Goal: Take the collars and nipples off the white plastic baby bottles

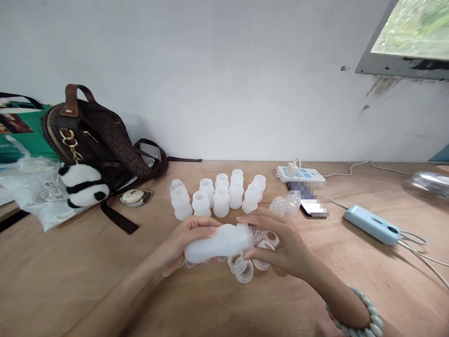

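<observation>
A white translucent bottle (218,243) lies sideways between my hands, just above the wooden table (70,281). My left hand (187,241) wraps round its base end. My right hand (277,241) closes round the neck end, where a clear cap (255,234) sits. Under the hands lie several clear rings and caps (242,267). Behind them several more white bottles (220,194) stand upright in a group. One of these (178,196) carries a clear cap, and two clear caps (286,203) lie to the right.
A brown bag (91,135) with a panda plush (82,185) stands at the back left, beside plastic bags (31,187). A white power strip (300,174), a phone (314,206), a pale blue device (372,224) with cables and a clear bag (428,185) lie on the right.
</observation>
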The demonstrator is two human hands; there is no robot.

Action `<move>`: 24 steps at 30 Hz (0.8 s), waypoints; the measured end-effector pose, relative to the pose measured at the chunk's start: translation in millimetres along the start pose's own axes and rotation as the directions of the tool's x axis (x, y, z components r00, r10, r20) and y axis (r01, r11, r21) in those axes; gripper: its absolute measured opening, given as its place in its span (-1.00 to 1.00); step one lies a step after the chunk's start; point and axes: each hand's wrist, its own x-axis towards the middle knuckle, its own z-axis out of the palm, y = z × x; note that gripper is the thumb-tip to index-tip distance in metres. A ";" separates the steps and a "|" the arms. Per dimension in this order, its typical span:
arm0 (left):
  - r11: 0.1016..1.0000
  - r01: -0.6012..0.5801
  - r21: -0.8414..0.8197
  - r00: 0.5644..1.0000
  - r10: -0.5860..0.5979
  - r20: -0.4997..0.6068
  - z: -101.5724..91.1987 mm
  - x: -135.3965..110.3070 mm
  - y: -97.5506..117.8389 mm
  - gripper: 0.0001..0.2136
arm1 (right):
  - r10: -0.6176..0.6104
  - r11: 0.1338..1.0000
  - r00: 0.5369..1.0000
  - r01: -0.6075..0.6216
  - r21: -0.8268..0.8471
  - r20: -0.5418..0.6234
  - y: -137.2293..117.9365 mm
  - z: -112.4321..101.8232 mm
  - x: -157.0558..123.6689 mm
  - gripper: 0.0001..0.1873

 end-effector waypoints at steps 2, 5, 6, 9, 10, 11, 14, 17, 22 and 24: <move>0.905 -0.329 0.271 0.929 0.361 -0.078 6.6 -3.4 0.9 -0.76 | 0.269 0.961 0.963 -0.269 0.069 -0.003 2.4 4.7 -0.3 -0.64; 0.604 -0.574 0.552 0.728 0.685 0.007 15.2 -7.6 -1.0 -0.71 | 0.528 0.824 0.845 -0.533 0.195 0.078 7.8 9.5 -1.3 -0.41; 0.586 -0.571 0.575 0.717 0.697 0.003 16.7 -7.9 -2.0 -0.71 | 0.535 0.807 0.839 -0.543 0.233 0.100 9.1 8.4 -1.3 -0.37; 0.819 -0.398 0.413 0.842 0.505 -0.191 16.8 -5.1 -3.8 -0.79 | 0.387 0.864 0.913 -0.408 0.297 0.129 9.0 -3.4 0.2 -0.37; 0.913 -0.294 0.282 0.904 0.362 -0.227 15.9 -3.6 -3.5 -0.78 | 0.313 0.898 0.940 -0.340 0.278 0.139 7.8 -8.6 1.3 -0.34; 0.973 -0.181 0.140 0.954 0.208 -0.217 15.1 -2.2 -3.0 -0.74 | 0.237 0.934 0.959 -0.269 0.235 0.156 6.2 -13.2 2.5 -0.29; 0.988 0.067 -0.137 0.996 -0.075 -0.055 14.6 -0.9 -0.9 -0.62 | 0.082 0.992 0.978 -0.100 0.083 0.193 1.9 -19.2 5.4 -0.51; 0.997 -0.004 -0.078 1.000 0.004 -0.004 18.1 -4.8 -2.3 -0.61 | 0.130 0.985 0.980 -0.145 0.096 0.149 -0.4 -12.0 4.9 -0.71; 0.660 -0.509 0.552 0.786 0.619 -0.015 22.3 -12.5 -15.7 -0.65 | 0.430 0.864 0.899 -0.435 0.254 0.078 -3.3 8.6 -0.8 -0.75; 0.443 -0.576 0.687 0.676 0.731 0.095 21.4 -13.1 -19.7 -0.63 | 0.482 0.831 0.873 -0.483 0.276 0.077 -3.3 12.5 -1.6 -0.75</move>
